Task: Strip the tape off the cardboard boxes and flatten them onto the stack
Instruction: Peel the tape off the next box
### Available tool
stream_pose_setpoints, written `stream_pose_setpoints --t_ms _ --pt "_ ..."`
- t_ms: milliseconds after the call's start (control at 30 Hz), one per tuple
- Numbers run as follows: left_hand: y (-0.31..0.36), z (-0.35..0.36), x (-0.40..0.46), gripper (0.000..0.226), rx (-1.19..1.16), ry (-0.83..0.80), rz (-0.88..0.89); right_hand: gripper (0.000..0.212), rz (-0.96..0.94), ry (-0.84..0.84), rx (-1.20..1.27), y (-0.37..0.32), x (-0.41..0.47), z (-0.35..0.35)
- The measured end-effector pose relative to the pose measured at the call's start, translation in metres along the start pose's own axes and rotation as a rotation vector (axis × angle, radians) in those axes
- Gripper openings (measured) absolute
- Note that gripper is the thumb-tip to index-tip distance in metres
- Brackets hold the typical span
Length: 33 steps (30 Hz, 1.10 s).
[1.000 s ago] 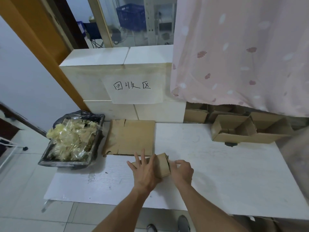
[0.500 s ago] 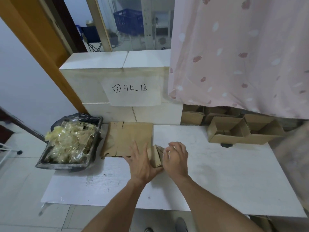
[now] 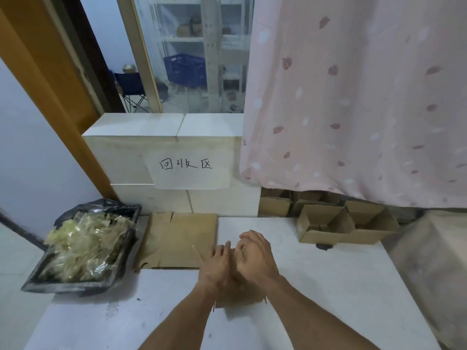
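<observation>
The small box (image 3: 237, 298) has come nearer under both hands; left hand (image 3: 214, 269) flat-fingered, right hand (image 3: 252, 256) curled, grip unclear.

both forearms bare, no sleeves; a thin ring (image 3: 244, 247) on one finger.

A white bench (image 3: 328, 286) stands against a low wall of white tiles (image 3: 161, 127) bearing a paper sign (image 3: 188, 168) with handwritten characters. A pink curtain (image 3: 353, 109) with a leaf print hangs at the right. Behind the wall, a window (image 3: 192, 54) shows shelves and a blue crate (image 3: 185, 70). An orange door frame (image 3: 43, 72) slants at the left above a pale tiled floor (image 3: 15, 253).
</observation>
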<state>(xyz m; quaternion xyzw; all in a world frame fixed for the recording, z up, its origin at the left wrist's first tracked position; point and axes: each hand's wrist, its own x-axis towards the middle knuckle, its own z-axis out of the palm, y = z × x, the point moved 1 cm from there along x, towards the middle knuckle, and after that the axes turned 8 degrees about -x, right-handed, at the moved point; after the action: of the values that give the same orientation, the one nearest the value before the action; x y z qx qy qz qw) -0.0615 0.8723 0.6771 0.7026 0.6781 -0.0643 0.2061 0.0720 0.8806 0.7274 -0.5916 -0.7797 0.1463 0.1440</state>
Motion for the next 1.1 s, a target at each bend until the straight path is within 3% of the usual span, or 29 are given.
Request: stream_pose_setpoints --t_ms 167,267,500,633,933,1100 --pt "0.006 0.016 0.003 0.114 -0.020 0.073 -0.066 0.045 0.124 -0.096 -0.237 0.031 -0.003 0.005" --pt "0.013 0.025 0.003 0.113 -0.043 0.128 -0.038 0.050 0.065 -0.183 -0.313 0.031 -0.004 0.016" --pt "0.025 0.031 -0.002 0.069 0.039 0.076 -0.051 0.045 -0.047 -0.265 -0.436 0.013 0.001 0.040" --pt "0.011 0.034 -0.005 0.065 0.030 0.047 -0.115 0.037 -0.016 -0.328 -0.480 0.025 0.000 0.042" --pt "-0.046 0.018 -0.018 0.090 0.047 -0.024 -0.230 0.035 0.267 -0.323 -0.504 0.053 -0.011 0.039" --pt "-0.076 0.006 -0.029 0.075 0.081 -0.030 -0.315 0.025 0.446 -0.324 -0.600 0.088 -0.004 0.016"
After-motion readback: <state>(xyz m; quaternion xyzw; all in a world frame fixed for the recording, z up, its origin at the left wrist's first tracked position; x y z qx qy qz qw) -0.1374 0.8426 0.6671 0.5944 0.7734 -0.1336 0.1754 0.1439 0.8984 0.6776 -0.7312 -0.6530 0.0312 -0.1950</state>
